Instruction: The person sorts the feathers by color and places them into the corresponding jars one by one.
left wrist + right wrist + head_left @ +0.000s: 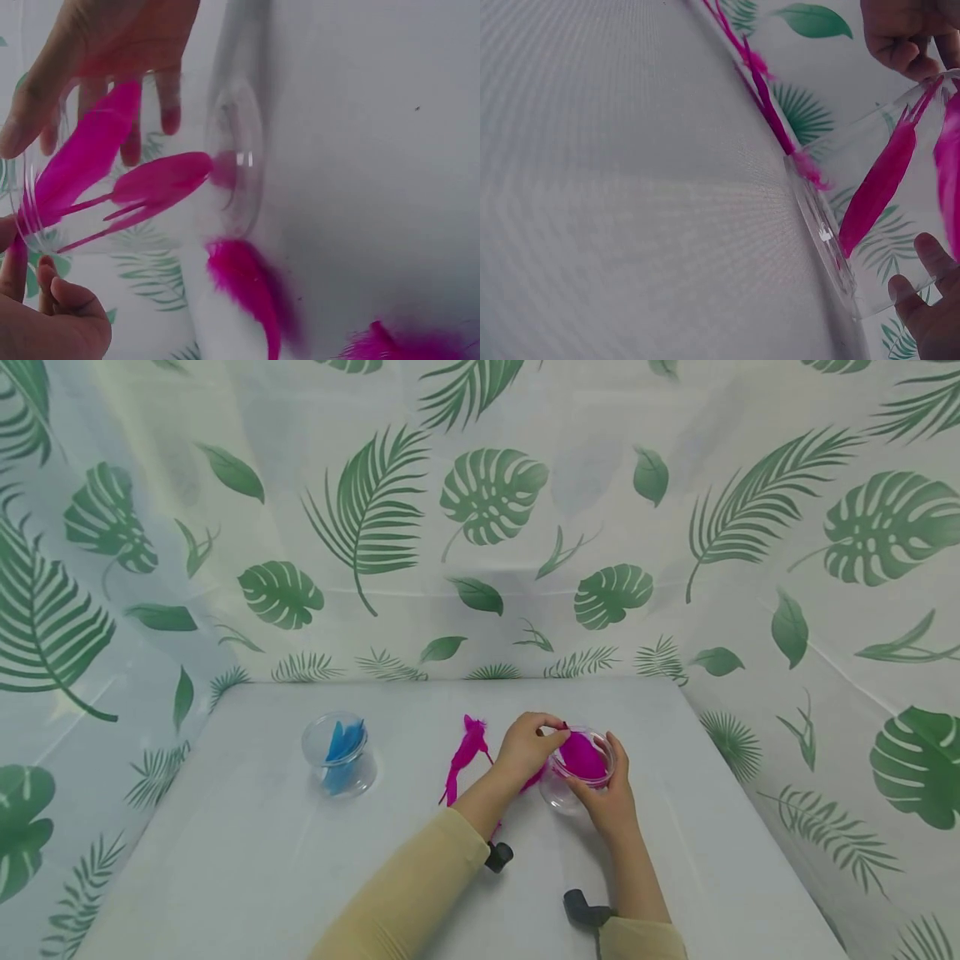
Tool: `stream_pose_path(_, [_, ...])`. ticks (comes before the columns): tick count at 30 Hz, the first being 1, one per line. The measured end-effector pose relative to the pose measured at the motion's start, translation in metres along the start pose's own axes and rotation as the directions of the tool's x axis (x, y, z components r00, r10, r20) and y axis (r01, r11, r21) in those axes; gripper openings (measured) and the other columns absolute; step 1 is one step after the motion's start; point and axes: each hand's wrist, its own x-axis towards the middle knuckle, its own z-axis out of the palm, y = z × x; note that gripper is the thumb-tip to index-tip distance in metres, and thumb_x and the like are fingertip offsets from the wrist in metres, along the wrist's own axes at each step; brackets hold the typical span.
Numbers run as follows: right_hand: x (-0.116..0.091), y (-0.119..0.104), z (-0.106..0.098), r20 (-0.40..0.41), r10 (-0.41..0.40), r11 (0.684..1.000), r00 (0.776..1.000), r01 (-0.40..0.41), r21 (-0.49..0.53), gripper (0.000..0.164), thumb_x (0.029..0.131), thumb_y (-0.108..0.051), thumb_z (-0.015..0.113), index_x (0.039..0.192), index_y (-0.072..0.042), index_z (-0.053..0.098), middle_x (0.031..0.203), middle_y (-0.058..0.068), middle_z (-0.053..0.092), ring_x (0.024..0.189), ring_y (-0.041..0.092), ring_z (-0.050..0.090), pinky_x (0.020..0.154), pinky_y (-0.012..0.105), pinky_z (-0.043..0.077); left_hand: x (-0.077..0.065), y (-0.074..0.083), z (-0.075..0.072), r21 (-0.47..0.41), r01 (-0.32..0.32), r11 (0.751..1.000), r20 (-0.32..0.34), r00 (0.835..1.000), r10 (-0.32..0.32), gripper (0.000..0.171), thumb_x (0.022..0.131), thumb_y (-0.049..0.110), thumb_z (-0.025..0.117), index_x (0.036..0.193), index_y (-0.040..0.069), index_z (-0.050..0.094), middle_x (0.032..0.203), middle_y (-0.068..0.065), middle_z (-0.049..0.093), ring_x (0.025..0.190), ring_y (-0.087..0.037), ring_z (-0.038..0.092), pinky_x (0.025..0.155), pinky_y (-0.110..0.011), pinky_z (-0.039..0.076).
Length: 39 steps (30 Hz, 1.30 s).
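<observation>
A clear plastic cup (566, 795) stands on the right side of the table, bright pink feathers (583, 755) inside it. My right hand (613, 793) grips the cup near its rim, thumb on the near side and fingers around the far right. At the rim's left, my left hand (528, 745) pinches the end of a pink feather (82, 161) between thumb and fingertip. Through the cup wall in the right wrist view, another pink feather (881, 187) leans with its quill end upward. The right hand's fingers (922, 259) show against the wall.
On the left stands a second clear cup (313, 745) with blue feathers (343, 756). Loose pink feathers (467, 758) lie on the white table (247, 852) left of my left hand, some partly hidden by that arm. A leaf-patterned curtain (525, 593) surrounds the table's back and sides.
</observation>
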Motion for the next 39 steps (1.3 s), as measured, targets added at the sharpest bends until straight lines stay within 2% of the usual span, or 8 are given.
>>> stream_pose_path(8, [0.002,0.002,-0.003,-0.015,-0.061,0.998,0.998,0.061,0.004,0.101,0.081,-0.031,0.081,0.155,-0.042,0.012,0.16,0.003,0.033,0.145,0.03,0.035,0.116,0.059,0.031,0.001,-0.011,-0.003,0.009,-0.008,1.0,0.025,1.0,0.008,0.027,0.092,0.039,0.067,0.118,0.032,0.07,0.118,0.006,0.065,0.103,-0.015,0.057,0.084,-0.031,0.054])
stream_pose_path(13, [0.002,0.0,-0.007,-0.024,-0.065,0.998,0.998,0.065,0.001,0.101,0.082,-0.03,0.081,0.155,-0.041,0.012,0.159,0.002,0.034,0.145,0.026,0.036,0.117,0.055,0.032,0.012,-0.028,-0.025,-0.001,-0.014,1.0,-0.006,1.0,0.014,0.029,0.097,0.038,0.061,0.123,0.027,0.068,0.12,0.004,0.066,0.108,-0.018,0.059,0.087,-0.033,0.054])
stream_pose_path(17, [0.002,-0.001,-0.008,-0.015,-0.068,0.998,0.998,0.068,0.001,0.102,0.082,-0.029,0.08,0.155,-0.041,0.011,0.159,0.003,0.034,0.145,0.026,0.035,0.118,0.053,0.031,0.027,-0.053,-0.049,0.102,-0.004,0.995,-0.087,0.996,0.013,0.029,0.097,0.031,0.061,0.121,0.018,0.069,0.118,-0.004,0.068,0.108,-0.023,0.062,0.092,-0.037,0.053])
stream_pose_path(22, [0.001,-0.002,-0.007,-0.006,-0.05,0.999,0.999,0.05,0.017,0.101,0.082,-0.027,0.08,0.155,-0.042,0.011,0.159,0.004,0.034,0.145,0.027,0.035,0.118,0.055,0.03,0.042,-0.083,-0.071,0.274,0.079,0.958,-0.125,0.991,-0.046,0.036,0.095,0.028,0.062,0.126,0.01,0.065,0.123,-0.013,0.065,0.118,-0.032,0.059,0.104,-0.044,0.047])
stream_pose_path(26, [0.001,-0.002,-0.003,0.011,-0.032,0.999,0.999,0.032,0.021,0.102,0.082,-0.029,0.081,0.154,-0.043,0.011,0.159,0.003,0.033,0.146,0.028,0.034,0.118,0.056,0.03,0.048,-0.1,-0.08,0.375,0.113,0.92,-0.113,0.991,-0.075,0.037,0.095,0.025,0.064,0.127,0.007,0.063,0.118,-0.014,0.066,0.113,-0.032,0.061,0.101,-0.044,0.05])
stream_pose_path(31, [0.002,-0.001,-0.001,0.009,-0.013,1.0,1.0,0.013,0.011,0.102,0.081,-0.032,0.081,0.154,-0.046,0.011,0.16,0.003,0.032,0.146,0.028,0.034,0.118,0.056,0.03,0.053,-0.107,-0.084,0.419,0.102,0.902,-0.077,0.994,-0.077,0.037,0.094,0.027,0.067,0.126,0.008,0.063,0.109,-0.011,0.065,0.105,-0.028,0.061,0.095,-0.042,0.051])
stream_pose_path(35, [0.001,-0.002,0.0,-0.002,-0.004,1.0,1.0,0.004,0.008,0.101,0.081,-0.033,0.081,0.153,-0.047,0.011,0.159,0.003,0.033,0.146,0.028,0.034,0.118,0.057,0.029,0.054,-0.108,-0.083,0.502,0.076,0.862,-0.04,0.997,-0.065,0.04,0.092,0.03,0.068,0.128,0.013,0.063,0.114,-0.012,0.063,0.108,-0.031,0.06,0.096,-0.044,0.05])
stream_pose_path(39, [-0.001,-0.003,0.0,0.003,-0.013,1.0,1.0,0.013,0.003,0.101,0.082,-0.034,0.08,0.154,-0.045,0.011,0.16,0.002,0.032,0.146,0.027,0.034,0.118,0.057,0.03,0.053,-0.108,-0.08,0.557,0.083,0.827,-0.028,0.996,-0.08,0.033,0.092,0.03,0.069,0.123,0.02,0.067,0.118,-0.014,0.061,0.11,-0.033,0.058,0.094,-0.045,0.05])
